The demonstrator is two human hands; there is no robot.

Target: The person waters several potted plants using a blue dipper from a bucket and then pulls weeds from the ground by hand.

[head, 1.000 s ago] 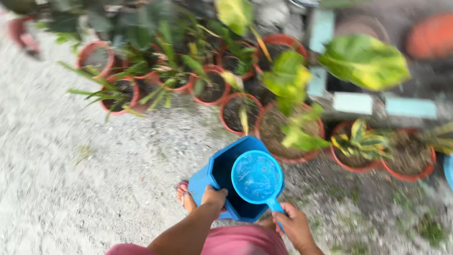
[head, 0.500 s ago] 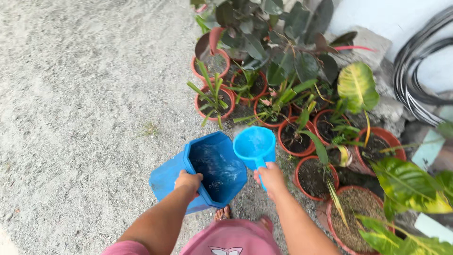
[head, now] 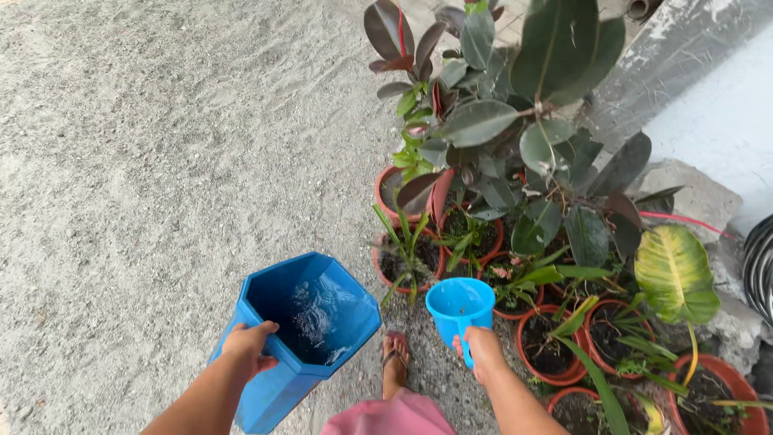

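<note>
My left hand grips the near rim of a blue angular bucket with a little water in its bottom, held tilted above the gravel. My right hand holds the handle of a small blue dipper, upright and just in front of a cluster of red-orange pots. The closest pot holds a spiky green plant. My foot in a sandal stands between the bucket and the dipper.
Several potted plants fill the right side: a tall dark-leaved rubber plant, a yellow-green leafy plant and low pots. Grey gravel ground spreads to the left. Rocks and a pale wall lie behind.
The view has swung further along the row of pots. The bucket sits lower and more to the left, and the dipper has come out of it to the right, beside the pots.
</note>
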